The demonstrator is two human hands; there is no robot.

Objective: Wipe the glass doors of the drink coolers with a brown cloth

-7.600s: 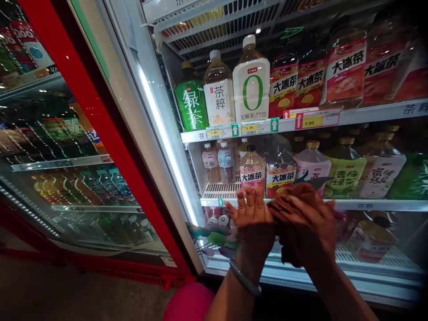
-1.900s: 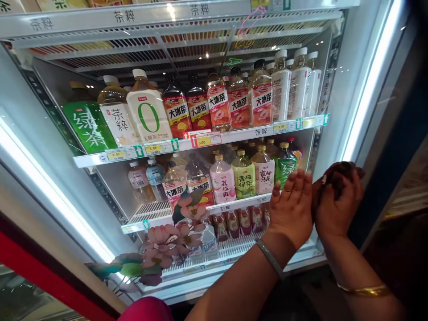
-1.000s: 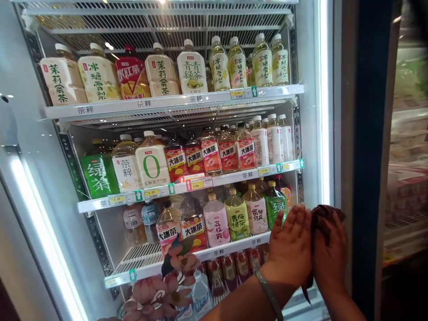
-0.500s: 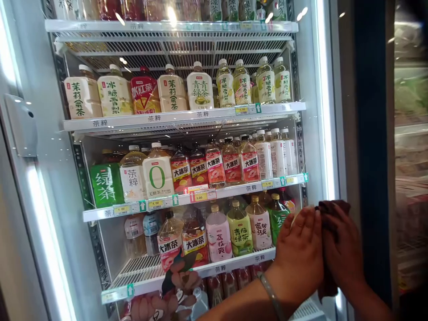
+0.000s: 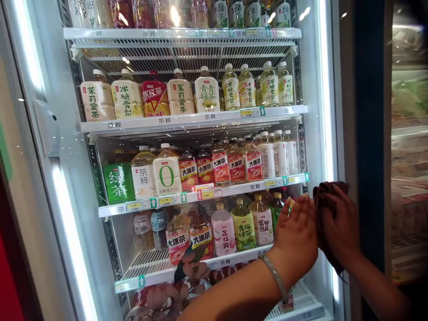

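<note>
My left hand (image 5: 297,232), with a pale bangle (image 5: 276,278) on its wrist, is stretched out flat against the glass door of a lit drinks cooler (image 5: 309,147). Its fingers point upward and lie side by side. Just to its right, my right hand (image 5: 341,227) presses a dark brown cloth (image 5: 323,209) to the glass near the door's right edge. The cloth bunches under the fingers and hangs below the palm. Behind the glass, a green-labelled bottle (image 5: 277,207) is partly hidden by my left hand.
Inside stand rows of tea bottles, among them a large "0" bottle (image 5: 166,174) and a pink one (image 5: 223,232). White shelf edges (image 5: 187,121) carry price tags. Light strips (image 5: 324,111) run down both sides. A dark frame (image 5: 372,133) and another lit display (image 5: 409,156) are at right.
Both hands have moved slightly up and left across the glass, the cloth travelling with my right hand. The view has shifted, so the left shelves now appear farther right.
</note>
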